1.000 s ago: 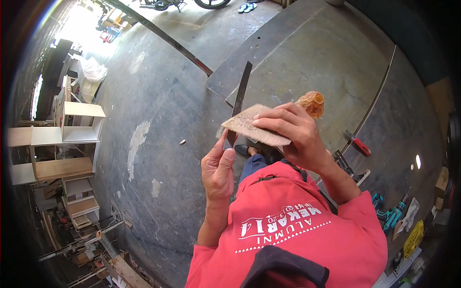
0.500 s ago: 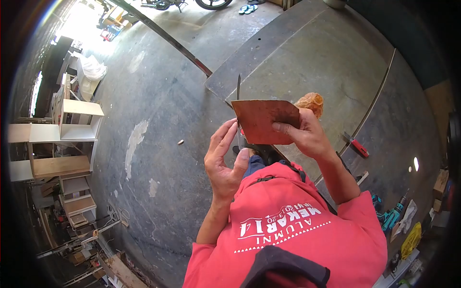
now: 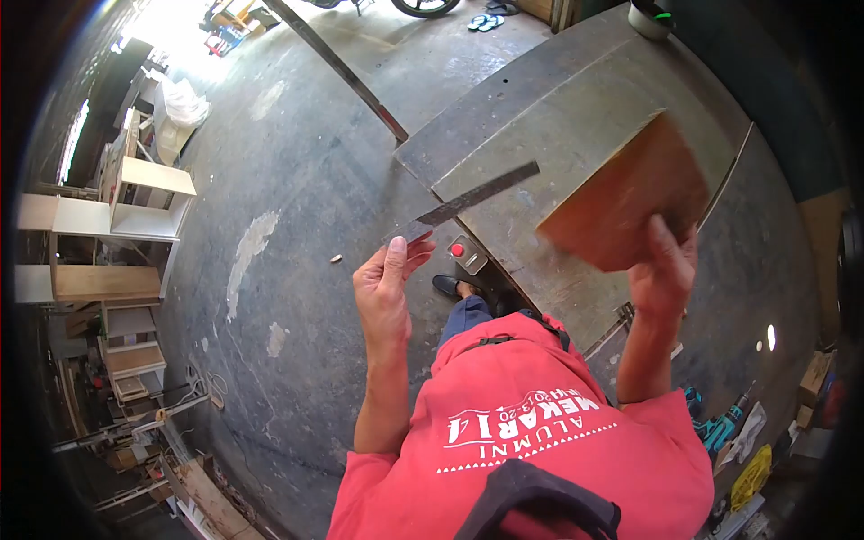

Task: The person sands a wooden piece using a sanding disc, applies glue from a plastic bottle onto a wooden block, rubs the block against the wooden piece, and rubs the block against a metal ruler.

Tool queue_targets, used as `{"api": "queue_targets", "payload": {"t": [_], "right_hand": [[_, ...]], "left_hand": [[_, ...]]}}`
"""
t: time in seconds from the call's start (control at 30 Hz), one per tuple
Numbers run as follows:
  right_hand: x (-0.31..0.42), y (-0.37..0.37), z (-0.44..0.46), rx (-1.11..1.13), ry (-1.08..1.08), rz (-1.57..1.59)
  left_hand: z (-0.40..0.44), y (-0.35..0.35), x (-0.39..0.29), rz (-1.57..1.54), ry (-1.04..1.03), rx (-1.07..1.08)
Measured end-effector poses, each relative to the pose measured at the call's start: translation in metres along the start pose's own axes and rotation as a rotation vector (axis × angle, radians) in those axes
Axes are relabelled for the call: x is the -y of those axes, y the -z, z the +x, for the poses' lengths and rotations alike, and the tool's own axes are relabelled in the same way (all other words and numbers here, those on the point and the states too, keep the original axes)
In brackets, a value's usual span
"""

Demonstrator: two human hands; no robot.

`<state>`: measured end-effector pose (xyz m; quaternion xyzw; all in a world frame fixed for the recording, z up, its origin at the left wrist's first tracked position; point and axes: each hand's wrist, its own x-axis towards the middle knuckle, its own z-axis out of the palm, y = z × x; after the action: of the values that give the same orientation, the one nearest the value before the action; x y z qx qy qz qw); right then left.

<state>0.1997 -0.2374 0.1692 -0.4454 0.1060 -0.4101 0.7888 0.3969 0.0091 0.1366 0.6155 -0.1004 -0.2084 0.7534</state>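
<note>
My left hand [image 3: 387, 288] is closed, pinching one end of a thin grey metal ruler [image 3: 481, 192] between thumb and fingers. From that grip the ruler slants up to the right, its far end over the edge of the workbench [image 3: 549, 112]. Fine markings on it cannot be read. On the right, my right hand [image 3: 664, 270] grips a flat reddish-brown board [image 3: 621, 198] by its lower edge, thumb on the near face. The board is tilted and slightly blurred above the bench, apart from the ruler.
Below the bench edge is a box with a red button [image 3: 457, 250]. A teal drill [image 3: 724, 423] and a yellow bag [image 3: 751, 477] lie at lower right. A pot [image 3: 650, 20] stands at the bench's far corner. White shelving [image 3: 144, 236] lines the left side.
My right hand has carried the board rightward, away from my left hand, and tilted it. The ruler has turned from edge-on and upright to slanting right, its flat face showing.
</note>
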Motion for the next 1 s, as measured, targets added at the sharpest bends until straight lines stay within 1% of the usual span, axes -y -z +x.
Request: {"api": "queue_targets", "payload": {"t": [0.07,0.13,0.17,0.23,0.27,0.3,0.33,0.37,0.4,0.43,0.47,0.5,0.53,0.57,0.6,0.63,0.67,0.73,0.77,0.83,0.87,0.9,0.93,0.97,1.0], "right_hand": [[0.000,0.010,0.005,-0.031,-0.003,0.019],[-0.008,0.015,0.009,-0.072,-0.070,-0.118],[-0.011,0.012,0.008,-0.064,-0.069,-0.119],[-0.021,-0.001,0.004,-0.027,-0.163,0.160],[-0.031,0.000,0.003,-0.080,-0.252,-0.082],[-0.037,-0.005,0.003,-0.079,-0.251,-0.084],[-0.045,-0.014,0.005,-0.016,-0.306,0.055],[-0.051,-0.025,0.007,0.047,-0.359,0.195],[-0.057,-0.038,0.010,0.047,-0.355,0.193],[-0.062,-0.052,0.013,0.098,-0.243,-0.024],[-0.068,-0.065,0.016,0.148,-0.131,-0.240],[-0.080,-0.072,0.021,0.146,-0.131,-0.244],[-0.096,-0.075,0.027,0.150,0.089,-0.406],[-0.106,-0.079,0.032,0.153,0.312,-0.566],[-0.105,-0.087,0.035,0.154,0.313,-0.569],[-0.100,-0.098,0.038,0.180,0.410,-0.764],[-0.098,-0.103,0.042,0.206,0.508,-0.959],[-0.102,-0.105,0.045,0.234,0.486,-0.961],[-0.105,-0.105,0.047,0.259,0.463,-0.964],[-0.111,-0.101,0.050,0.269,0.460,-1.008],[-0.114,-0.098,0.052,0.273,0.456,-1.051],[-0.117,-0.097,0.054,0.274,0.456,-1.056],[-0.121,-0.098,0.058,0.202,0.376,-1.047],[-0.126,-0.096,0.062,0.127,0.295,-1.036],[-0.132,-0.091,0.071,0.118,0.297,-1.038]], "left_hand": [[0.003,0.006,0.000,0.039,0.011,-0.001],[0.006,0.007,0.000,0.134,-0.042,-0.034],[0.008,0.004,-0.002,0.129,-0.047,-0.039],[0.011,-0.005,-0.007,0.153,-0.142,-0.067],[0.014,-0.005,-0.006,0.150,-0.142,-0.070],[0.017,-0.004,-0.004,0.252,-0.235,-0.008],[0.019,-0.004,-0.004,0.353,-0.328,0.056],[0.017,-0.008,-0.007,0.350,-0.329,0.058],[0.014,-0.017,-0.014,0.262,-0.250,0.100],[0.011,-0.022,-0.020,0.174,-0.169,0.140],[0.011,-0.025,-0.024,0.172,-0.169,0.142],[0.013,-0.027,-0.026,0.190,-0.112,0.178],[0.015,-0.030,-0.029,0.210,-0.055,0.214],[0.016,-0.033,-0.031,0.207,-0.054,0.216],[0.017,-0.036,-0.034,0.192,-0.031,0.265],[0.019,-0.038,-0.036,0.178,-0.009,0.314],[0.021,-0.038,-0.037,0.176,-0.013,0.314],[0.025,-0.038,-0.039,0.223,-0.005,0.380],[0.028,-0.038,-0.041,0.220,-0.005,0.377],[0.033,-0.038,-0.045,0.314,0.056,0.393],[0.037,-0.037,-0.044,0.309,0.056,0.392],[0.042,-0.035,-0.042,0.269,0.084,0.452],[0.048,-0.032,-0.040,0.229,0.111,0.514],[0.053,-0.030,-0.038,0.228,0.113,0.521],[0.059,-0.027,-0.036,0.150,0.091,0.478]]}}
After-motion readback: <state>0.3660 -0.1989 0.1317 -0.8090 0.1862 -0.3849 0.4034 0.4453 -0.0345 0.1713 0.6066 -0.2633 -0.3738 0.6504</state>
